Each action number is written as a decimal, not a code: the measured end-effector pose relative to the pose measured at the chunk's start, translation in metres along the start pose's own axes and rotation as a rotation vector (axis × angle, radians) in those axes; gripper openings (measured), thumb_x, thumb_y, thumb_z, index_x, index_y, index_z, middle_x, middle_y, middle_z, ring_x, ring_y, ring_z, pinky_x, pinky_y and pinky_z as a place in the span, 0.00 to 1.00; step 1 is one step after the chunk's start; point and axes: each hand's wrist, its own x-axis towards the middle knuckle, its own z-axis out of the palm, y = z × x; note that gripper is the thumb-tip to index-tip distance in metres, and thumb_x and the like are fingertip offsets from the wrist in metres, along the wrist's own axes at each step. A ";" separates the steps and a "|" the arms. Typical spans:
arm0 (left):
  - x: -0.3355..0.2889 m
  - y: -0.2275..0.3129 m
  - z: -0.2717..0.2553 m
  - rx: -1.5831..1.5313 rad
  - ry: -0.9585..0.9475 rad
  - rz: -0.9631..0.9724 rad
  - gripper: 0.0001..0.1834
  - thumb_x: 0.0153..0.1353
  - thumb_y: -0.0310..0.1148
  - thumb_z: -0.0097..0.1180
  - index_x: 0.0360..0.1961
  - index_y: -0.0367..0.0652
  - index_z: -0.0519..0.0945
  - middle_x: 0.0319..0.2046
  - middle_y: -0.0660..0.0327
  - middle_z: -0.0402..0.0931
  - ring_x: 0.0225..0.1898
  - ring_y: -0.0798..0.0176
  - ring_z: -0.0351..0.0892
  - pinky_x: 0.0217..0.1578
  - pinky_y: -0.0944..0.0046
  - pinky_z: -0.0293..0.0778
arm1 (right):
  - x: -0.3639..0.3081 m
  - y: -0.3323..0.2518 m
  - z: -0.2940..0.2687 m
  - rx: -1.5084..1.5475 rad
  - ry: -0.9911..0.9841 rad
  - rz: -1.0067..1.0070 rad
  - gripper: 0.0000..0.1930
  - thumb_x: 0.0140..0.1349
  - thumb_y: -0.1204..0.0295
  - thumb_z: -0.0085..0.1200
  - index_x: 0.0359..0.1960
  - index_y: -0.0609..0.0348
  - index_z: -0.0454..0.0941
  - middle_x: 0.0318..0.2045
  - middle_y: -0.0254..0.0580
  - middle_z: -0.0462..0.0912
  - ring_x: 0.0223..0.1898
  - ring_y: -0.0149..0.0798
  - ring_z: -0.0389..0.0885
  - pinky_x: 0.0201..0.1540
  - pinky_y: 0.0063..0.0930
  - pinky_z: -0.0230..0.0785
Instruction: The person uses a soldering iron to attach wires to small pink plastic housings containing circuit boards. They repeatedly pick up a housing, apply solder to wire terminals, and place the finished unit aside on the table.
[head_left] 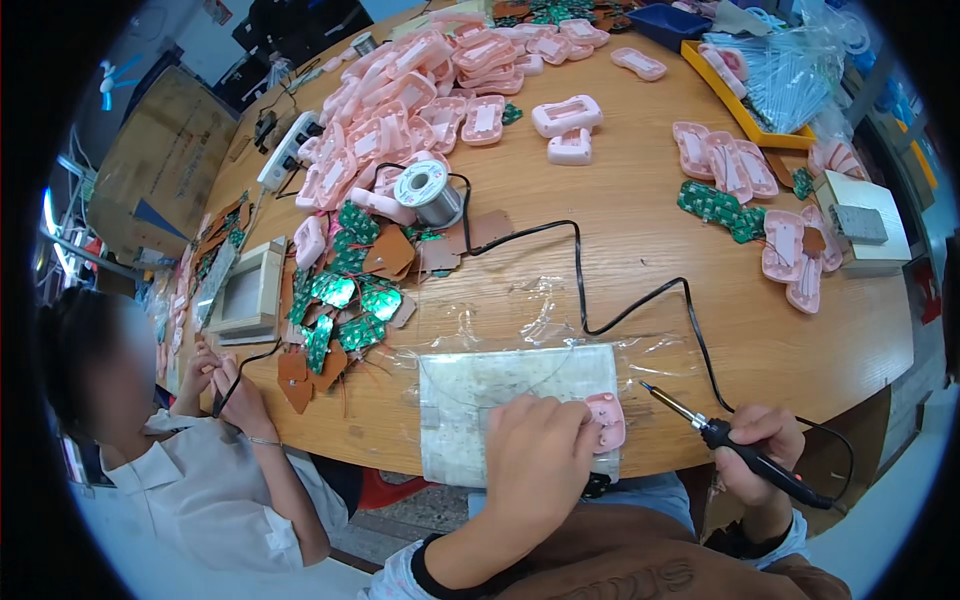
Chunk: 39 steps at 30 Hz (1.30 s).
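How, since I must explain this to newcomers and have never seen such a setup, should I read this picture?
There is no machine, just a person's bare hands, seen from above by a wide fisheye camera on their head, so straight edges look bent. The right hand holds a dark-handled soldering iron. The left hand is at a small pink shell on a pale mat. On the wooden table lie piled pink shells, green circuit boards and a wire spool. Another person is at the left.
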 end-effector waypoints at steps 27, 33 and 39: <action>0.001 0.008 0.003 -0.041 -0.086 -0.114 0.05 0.49 0.27 0.64 0.23 0.46 0.79 0.19 0.67 0.73 0.26 0.61 0.71 0.38 0.59 0.59 | 0.006 -0.002 0.001 0.004 -0.038 -0.076 0.15 0.44 0.81 0.65 0.33 0.60 0.73 0.19 0.40 0.75 0.15 0.30 0.69 0.16 0.22 0.57; 0.003 0.009 0.000 -0.036 -0.126 -0.179 0.04 0.48 0.27 0.65 0.22 0.42 0.81 0.19 0.63 0.76 0.25 0.62 0.74 0.38 0.61 0.64 | 0.008 -0.004 0.003 -0.048 -0.214 -0.024 0.15 0.43 0.78 0.67 0.33 0.58 0.75 0.17 0.38 0.74 0.15 0.36 0.73 0.15 0.25 0.59; 0.007 0.008 0.000 -0.059 -0.154 -0.193 0.04 0.48 0.27 0.64 0.21 0.42 0.80 0.17 0.63 0.75 0.25 0.61 0.73 0.37 0.61 0.64 | 0.014 -0.003 0.010 -0.056 -0.286 -0.009 0.14 0.43 0.79 0.67 0.32 0.57 0.75 0.17 0.38 0.73 0.14 0.37 0.71 0.15 0.26 0.60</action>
